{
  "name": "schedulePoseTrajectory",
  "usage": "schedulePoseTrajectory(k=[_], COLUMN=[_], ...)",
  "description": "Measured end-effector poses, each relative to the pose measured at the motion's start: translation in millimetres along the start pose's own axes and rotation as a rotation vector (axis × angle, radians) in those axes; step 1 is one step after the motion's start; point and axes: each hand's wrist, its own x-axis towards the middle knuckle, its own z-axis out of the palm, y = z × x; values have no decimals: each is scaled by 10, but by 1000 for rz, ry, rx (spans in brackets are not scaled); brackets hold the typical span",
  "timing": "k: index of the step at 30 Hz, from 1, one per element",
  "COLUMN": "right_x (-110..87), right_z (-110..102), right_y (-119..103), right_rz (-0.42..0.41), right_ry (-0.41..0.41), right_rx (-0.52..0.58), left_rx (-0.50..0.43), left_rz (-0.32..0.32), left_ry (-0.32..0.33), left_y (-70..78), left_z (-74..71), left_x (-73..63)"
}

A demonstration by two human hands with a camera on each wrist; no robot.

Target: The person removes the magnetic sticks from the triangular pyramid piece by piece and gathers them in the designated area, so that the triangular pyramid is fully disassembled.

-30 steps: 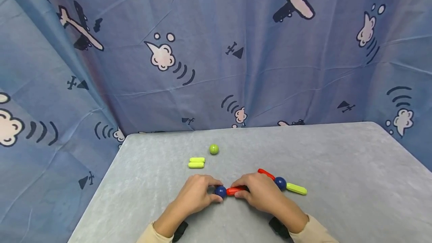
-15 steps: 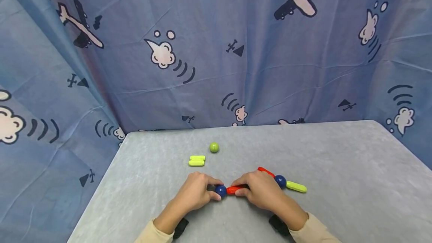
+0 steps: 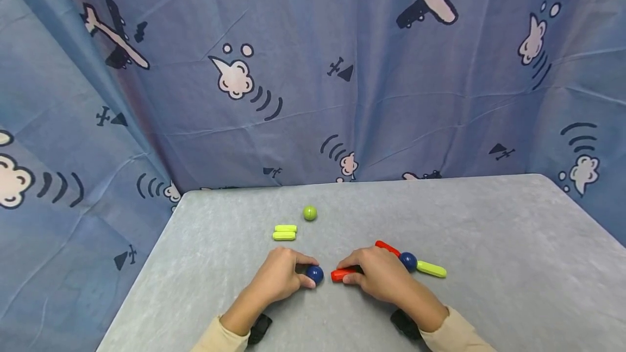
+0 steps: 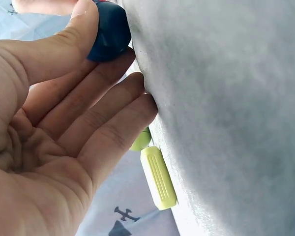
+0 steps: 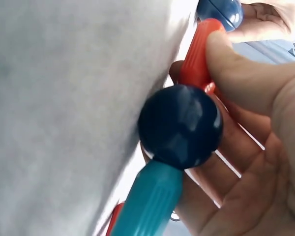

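My left hand (image 3: 277, 277) pinches a dark blue ball (image 3: 315, 274) between thumb and fingers, low over the table. Across a small gap, my right hand (image 3: 379, 273) grips a ribbed red toy building rod (image 3: 340, 275) by thumb and fingertips. Seen from the right wrist, that red rod (image 5: 200, 51) joins a second dark blue ball (image 5: 181, 125), which carries a teal rod (image 5: 150, 201) on its other side. The right hand hides this ball and the teal rod in the head view.
Right of the right hand lies a joined piece: a red rod (image 3: 387, 247), a blue ball (image 3: 408, 261) and a yellow-green rod (image 3: 431, 269). Two yellow-green rods (image 3: 285, 236) lie side by side behind the left hand, near a green ball (image 3: 310, 213). A patterned curtain (image 3: 313, 96) hangs behind the grey table (image 3: 489, 221).
The left hand's blue ball touched the end of the red rod earlier; now it has moved slightly left and a gap shows between them. The right hand keeps its grip, nearly still.
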Motion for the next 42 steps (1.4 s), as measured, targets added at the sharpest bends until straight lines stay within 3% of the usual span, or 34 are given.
schedulePoseTrajectory(k=[6,17,27,36,42], right_x=[-44,-135,-102,-94,-111], right_z=[-86,-425,-397,-373,-363], right_y=[64,345,370,343,346], right_rz=[2,-116,-197,-166,-146], right_ry=[-41,-59,-72,-81,-84], right_rx=[6,-9,0,13,24], left_rx=[3,5,2,11,-27], left_rz=[-21,-25,-34,-16,-12], left_ry=[-13,-15,-30,-24,48], left_y=[-4,-5,-8,-15,-31], left_z=[13,14,-2,-27,-120], left_x=[-6,-27,-10,2,98])
